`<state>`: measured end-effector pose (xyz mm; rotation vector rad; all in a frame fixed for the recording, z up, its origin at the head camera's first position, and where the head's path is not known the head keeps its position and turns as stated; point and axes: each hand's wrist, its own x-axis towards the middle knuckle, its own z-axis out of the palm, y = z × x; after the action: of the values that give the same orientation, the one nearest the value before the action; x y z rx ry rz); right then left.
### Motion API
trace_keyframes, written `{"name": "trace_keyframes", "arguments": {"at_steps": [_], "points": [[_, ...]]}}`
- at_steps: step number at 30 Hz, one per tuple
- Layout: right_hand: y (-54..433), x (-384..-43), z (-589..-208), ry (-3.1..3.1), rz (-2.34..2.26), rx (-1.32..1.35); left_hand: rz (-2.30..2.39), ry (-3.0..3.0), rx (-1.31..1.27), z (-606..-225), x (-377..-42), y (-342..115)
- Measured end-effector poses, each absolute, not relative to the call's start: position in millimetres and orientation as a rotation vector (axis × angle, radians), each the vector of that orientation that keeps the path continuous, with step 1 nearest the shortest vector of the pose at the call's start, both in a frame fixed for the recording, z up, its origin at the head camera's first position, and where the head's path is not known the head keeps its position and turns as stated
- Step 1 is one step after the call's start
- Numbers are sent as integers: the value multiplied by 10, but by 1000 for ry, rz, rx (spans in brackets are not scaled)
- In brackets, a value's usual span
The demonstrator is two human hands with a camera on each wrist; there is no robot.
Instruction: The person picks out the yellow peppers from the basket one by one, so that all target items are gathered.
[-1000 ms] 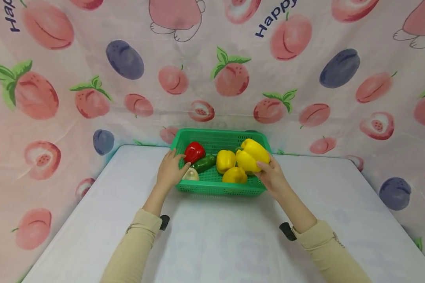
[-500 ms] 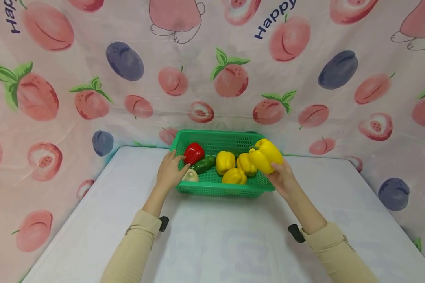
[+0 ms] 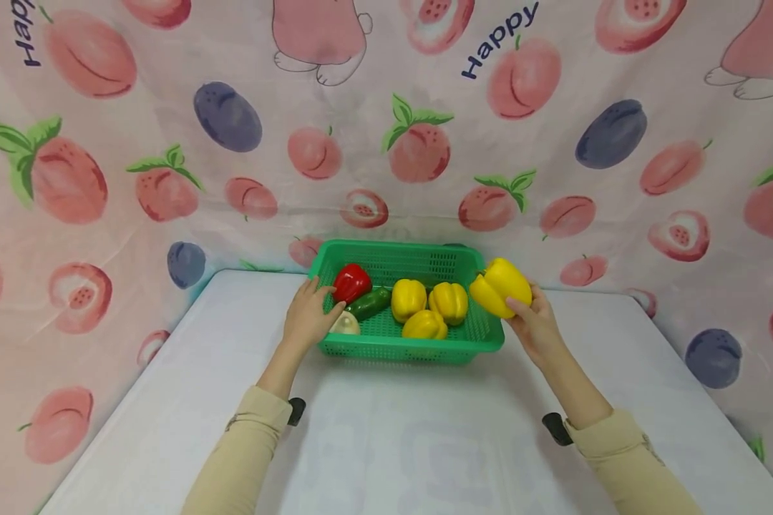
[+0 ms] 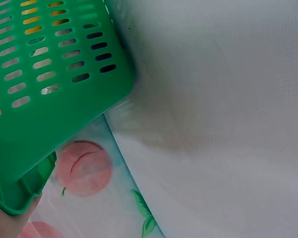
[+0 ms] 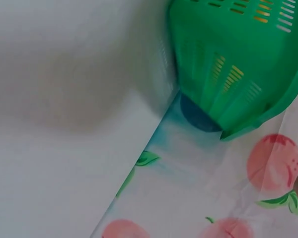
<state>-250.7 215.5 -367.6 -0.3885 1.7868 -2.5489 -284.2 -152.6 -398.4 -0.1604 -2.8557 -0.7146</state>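
The held yellow pepper (image 3: 502, 288) is plump, glossy and lobed, stem pointing left; the right hand (image 3: 537, 325) pinches it at the right rim of the green basket (image 3: 419, 345), over or just outside, I can't tell. The left hand (image 3: 306, 315) lies spread at the left rim. The basket stands by the white table (image 3: 419, 429)'s far edge, before peach-printed cloth (image 3: 264, 236). The pepper partly hides the right hand.

The fruit-print cloth (image 3: 361, 107) reads "Happy" (image 3: 499, 41) at right, a cut-off "Happ" (image 3: 23, 32) at left.
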Motion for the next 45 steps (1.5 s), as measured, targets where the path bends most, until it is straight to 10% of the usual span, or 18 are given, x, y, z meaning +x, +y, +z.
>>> {"name": "trace_keyframes", "arguments": {"at_steps": [45], "points": [[2599, -2814, -3977, 2857, -1849, 17, -732, -2849, -168, -3992, -2829, -1521]]}}
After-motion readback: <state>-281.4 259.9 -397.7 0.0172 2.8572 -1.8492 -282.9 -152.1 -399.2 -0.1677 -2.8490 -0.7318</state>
